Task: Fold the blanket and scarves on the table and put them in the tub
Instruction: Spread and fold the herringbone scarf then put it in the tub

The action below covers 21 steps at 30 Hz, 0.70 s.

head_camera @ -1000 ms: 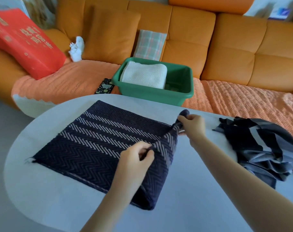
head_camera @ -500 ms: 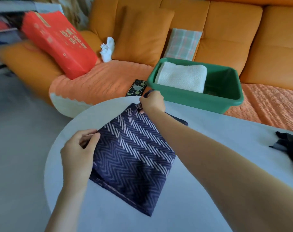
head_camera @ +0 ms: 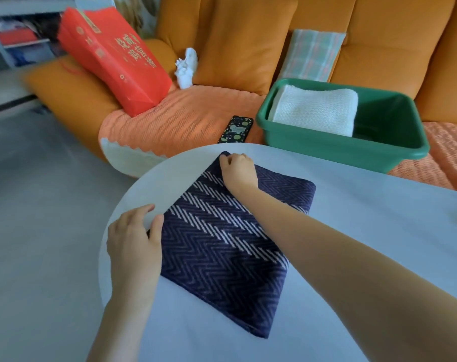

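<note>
A dark navy scarf (head_camera: 222, 246) with white chevron stripes lies folded into a rectangle on the white table (head_camera: 366, 231). My left hand (head_camera: 134, 241) pinches its near left corner between thumb and fingers. My right hand (head_camera: 238, 169) grips the far corner with curled fingers, my forearm crossing over the cloth. Behind the table, a green tub (head_camera: 340, 150) sits on the sofa seat and holds a folded white blanket (head_camera: 316, 109) in its left half. The other dark scarf is out of view.
An orange sofa (head_camera: 379, 48) runs along the back, with an orange throw (head_camera: 175, 118) on its seat. On it are a red bag (head_camera: 112, 56), a white object (head_camera: 187, 67), a plaid cushion (head_camera: 311, 54) and a black phone (head_camera: 235, 129). Grey floor lies left.
Both hands carried the scarf's right end over to the left, halving it, and laid the corners flat. The view swung left, so the second scarf left the frame.
</note>
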Available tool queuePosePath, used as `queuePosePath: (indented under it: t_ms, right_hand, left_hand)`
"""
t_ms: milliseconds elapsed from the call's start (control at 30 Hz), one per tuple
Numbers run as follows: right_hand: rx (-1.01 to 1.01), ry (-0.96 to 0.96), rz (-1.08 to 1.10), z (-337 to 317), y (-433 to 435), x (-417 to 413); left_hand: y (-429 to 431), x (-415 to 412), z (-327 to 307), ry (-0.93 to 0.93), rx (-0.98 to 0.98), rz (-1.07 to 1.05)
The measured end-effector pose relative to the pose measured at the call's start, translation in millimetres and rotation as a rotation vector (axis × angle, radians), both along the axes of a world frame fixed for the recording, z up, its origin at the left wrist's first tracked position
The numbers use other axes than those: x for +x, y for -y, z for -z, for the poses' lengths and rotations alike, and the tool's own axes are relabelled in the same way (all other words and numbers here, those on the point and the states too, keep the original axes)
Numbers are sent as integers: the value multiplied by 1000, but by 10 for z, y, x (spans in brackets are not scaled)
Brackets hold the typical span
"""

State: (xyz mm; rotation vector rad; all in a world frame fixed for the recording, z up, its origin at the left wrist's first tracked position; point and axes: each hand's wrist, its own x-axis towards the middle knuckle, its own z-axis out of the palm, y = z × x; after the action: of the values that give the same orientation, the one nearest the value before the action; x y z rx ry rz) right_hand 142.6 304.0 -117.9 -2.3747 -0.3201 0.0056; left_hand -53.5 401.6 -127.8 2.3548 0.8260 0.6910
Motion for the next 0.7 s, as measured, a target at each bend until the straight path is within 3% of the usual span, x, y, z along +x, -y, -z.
queuePosePath:
  t_ms: [133,267,400,500,633,700]
  right_hand:
    - [-312,141,-139,136,133,-129]
    - [-407,153,-236,187,332,-170]
    - [-572,102,-345,256,550,-159]
    - [-539,37,-395,185,562,-152]
    - [-378,140,-537,86,881,-661]
    - [-452,186,-666,145,1169,-1104]
  left_hand:
    - [133,39,-55,-36,119,200]
    - [325,84,65,-261,208,546]
    - [361,68,195,-437,348,532]
    - [352,73,201,-440,357,518]
    - [294,31,246,-380,338,555]
    - [287,-10,264,-346,355,566]
